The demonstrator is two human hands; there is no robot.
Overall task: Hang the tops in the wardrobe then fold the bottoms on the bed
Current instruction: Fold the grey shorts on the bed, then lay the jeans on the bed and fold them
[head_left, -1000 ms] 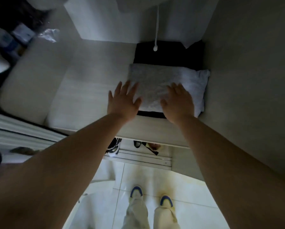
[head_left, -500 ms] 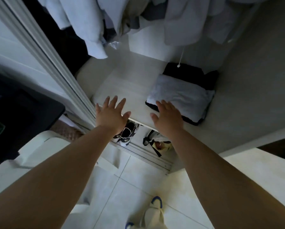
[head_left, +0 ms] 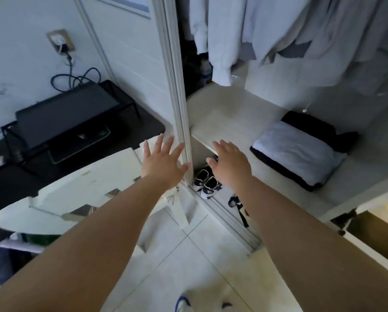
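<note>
Two shoe toes (head_left: 183, 304), blue-trimmed, sit at the bottom edge on pale floor tiles (head_left: 188, 255); those are yours. Both forearms reach forward from the lower corners. Your left hand (head_left: 163, 162) is released, fingers spread and straight, grasping nothing, in front of the white sliding-door edge (head_left: 177, 97); contact with the door cannot be told. Your right hand (head_left: 230, 164) is likewise released, fingers extended, empty, above the front lip of the wardrobe shelf (head_left: 229, 131). Below the right hand, a pair of dark-and-white sneakers (head_left: 206, 182) stands on the wardrobe floor, with another dark shoe (head_left: 234, 202) just beside your right forearm. To the left, a white folded ironing board (head_left: 76, 190) lies in front of a dark bench (head_left: 143, 124) carrying a black wire stand (head_left: 64, 113). On the shelf, well to the right of your hands, a folded pale garment (head_left: 299, 156) rests on top of a folded black garment (head_left: 312, 127). Farther back, the hung tops (head_left: 278, 30), light grey and white, fill the upper wardrobe. On the far left wall, a socket (head_left: 61, 41) holds a plug and dark cable.
</note>
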